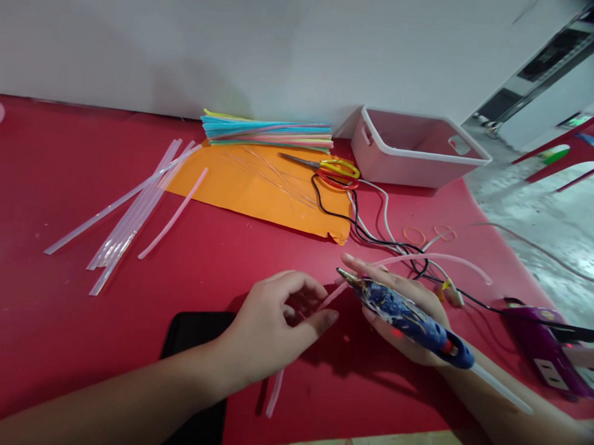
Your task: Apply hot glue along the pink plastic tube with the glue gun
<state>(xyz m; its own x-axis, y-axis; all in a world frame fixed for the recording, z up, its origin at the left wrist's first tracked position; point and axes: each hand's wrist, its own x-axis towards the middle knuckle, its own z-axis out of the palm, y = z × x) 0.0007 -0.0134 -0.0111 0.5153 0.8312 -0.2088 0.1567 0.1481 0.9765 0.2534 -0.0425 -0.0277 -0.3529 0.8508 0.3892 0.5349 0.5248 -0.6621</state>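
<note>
My left hand [277, 323] is closed, with thumb and fingers pinching a long pink pipe cleaner [334, 295]. The strand runs under the left hand toward the front and passes the right hand, where its far end [453, 257] arcs off to the right. In my right hand [422, 293] lies a blue hot glue gun [396, 310], its metal nozzle pointing left, close above the pipe cleaner. A clear glue stick [501, 387] pokes out of the gun's back. The gun hides part of the right palm and fingers.
Several glue sticks [134, 219] and a short pink pipe cleaner [174, 214] lie left. Behind are an orange envelope [249, 194], scissors [324, 166], bundled pipe cleaners [266, 130] and a pink basket [412, 165]. Cords [370, 235] trail toward a purple power strip [532, 344]. A black phone-like slab [198, 330] sits in front.
</note>
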